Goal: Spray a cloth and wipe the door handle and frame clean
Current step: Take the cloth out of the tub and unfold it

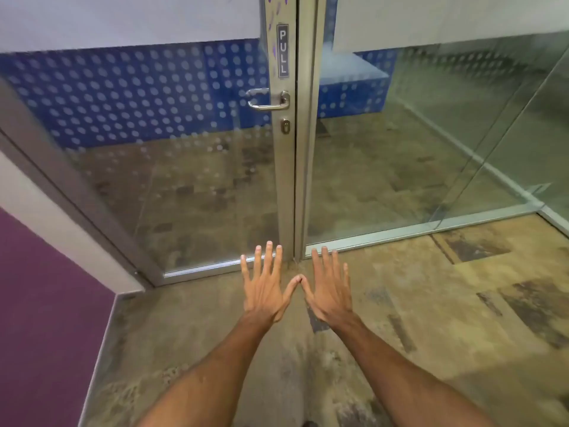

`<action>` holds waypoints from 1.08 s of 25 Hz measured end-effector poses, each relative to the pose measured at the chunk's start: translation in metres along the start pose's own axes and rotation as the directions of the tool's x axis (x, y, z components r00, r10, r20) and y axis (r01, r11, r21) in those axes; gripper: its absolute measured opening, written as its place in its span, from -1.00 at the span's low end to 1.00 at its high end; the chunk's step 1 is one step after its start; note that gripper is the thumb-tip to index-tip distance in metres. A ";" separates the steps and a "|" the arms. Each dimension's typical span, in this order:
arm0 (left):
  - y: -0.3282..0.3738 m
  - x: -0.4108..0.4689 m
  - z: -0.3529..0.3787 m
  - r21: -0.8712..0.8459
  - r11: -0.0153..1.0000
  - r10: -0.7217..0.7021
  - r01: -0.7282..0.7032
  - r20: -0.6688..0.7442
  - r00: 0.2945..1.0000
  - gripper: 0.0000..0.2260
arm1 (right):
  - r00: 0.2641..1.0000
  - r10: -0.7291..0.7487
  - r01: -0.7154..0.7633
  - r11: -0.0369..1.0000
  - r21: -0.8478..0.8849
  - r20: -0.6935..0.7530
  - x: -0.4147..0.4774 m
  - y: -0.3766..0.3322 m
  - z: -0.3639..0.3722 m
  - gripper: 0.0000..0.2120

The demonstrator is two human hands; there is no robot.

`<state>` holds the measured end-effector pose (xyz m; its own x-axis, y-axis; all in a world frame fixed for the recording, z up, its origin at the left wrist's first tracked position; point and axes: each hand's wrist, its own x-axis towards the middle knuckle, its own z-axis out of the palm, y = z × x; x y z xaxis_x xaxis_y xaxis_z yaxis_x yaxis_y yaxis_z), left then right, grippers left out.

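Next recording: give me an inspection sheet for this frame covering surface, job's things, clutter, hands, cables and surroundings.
Surface: mottled brown floor in front of a glass door; no table seen.
Job's things: metal door handle with keyhole below it on the door frame; PULL sign above. Cloth and spray bottle: nothing seen.
Clutter: nothing seen.
Hands: left hand and right hand both open, fingers spread, backs up, thumb tips touching, holding nothing.
Cables: nothing seen.
Surroundings: dotted blue film on the door glass, glass partition at right, purple wall at left.
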<state>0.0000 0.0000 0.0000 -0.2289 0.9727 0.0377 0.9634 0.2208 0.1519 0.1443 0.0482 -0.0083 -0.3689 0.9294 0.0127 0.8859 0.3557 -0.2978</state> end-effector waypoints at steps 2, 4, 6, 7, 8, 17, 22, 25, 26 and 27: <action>0.015 -0.006 0.004 0.027 0.999 0.043 -0.043 0.026 0.999 -0.20 | 0.994 0.106 -0.106 0.994 0.012 0.009 -0.015 0.016 -0.003 -0.34; 0.032 -0.011 0.010 0.064 0.988 0.135 -0.137 0.036 0.990 -0.22 | 0.979 0.205 -0.205 0.979 0.016 -0.006 -0.036 0.037 -0.002 -0.33; 0.053 -0.012 0.015 0.059 0.968 0.240 -0.243 0.053 0.969 -0.22 | 0.953 0.302 -0.302 0.953 0.030 -0.015 -0.057 0.055 -0.006 -0.34; 0.063 -0.013 0.017 0.062 0.954 0.287 -0.292 0.078 0.955 -0.21 | 0.936 0.351 -0.350 0.936 0.034 -0.025 -0.066 0.064 -0.009 -0.34; 0.074 -0.013 0.020 0.063 0.935 0.341 -0.348 0.103 0.934 -0.20 | 0.916 0.399 -0.397 0.917 0.040 -0.039 -0.076 0.071 -0.012 -0.34; 0.205 -0.059 0.022 -0.021 0.651 0.754 -0.759 0.141 0.642 -0.26 | 0.578 0.778 -0.789 0.610 0.074 -0.247 -0.210 0.137 -0.059 -0.35; 0.287 -0.112 0.016 -0.062 0.459 0.884 -0.886 0.132 0.448 -0.27 | 0.360 0.888 -0.889 0.419 0.182 -0.284 -0.295 0.169 -0.079 -0.34; 0.334 -0.150 0.022 -0.067 0.355 0.929 -0.933 0.134 0.344 -0.26 | 0.244 0.922 -0.929 0.311 0.200 -0.302 -0.344 0.188 -0.084 -0.29; 0.349 -0.163 0.024 -0.070 0.331 0.938 -0.941 0.138 0.320 -0.26 | 0.219 0.926 -0.937 0.288 0.200 -0.307 -0.358 0.195 -0.087 -0.21; 0.365 -0.179 0.027 -0.071 0.310 0.944 -0.948 0.141 0.298 -0.26 | 0.198 0.931 -0.943 0.266 0.198 -0.306 -0.377 0.203 -0.089 -0.12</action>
<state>0.3965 -0.0913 0.0224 0.8611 0.5082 0.0157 0.5055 -0.8590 0.0815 0.4884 -0.2207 0.0109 0.8380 0.5454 0.0176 0.5277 -0.8019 -0.2801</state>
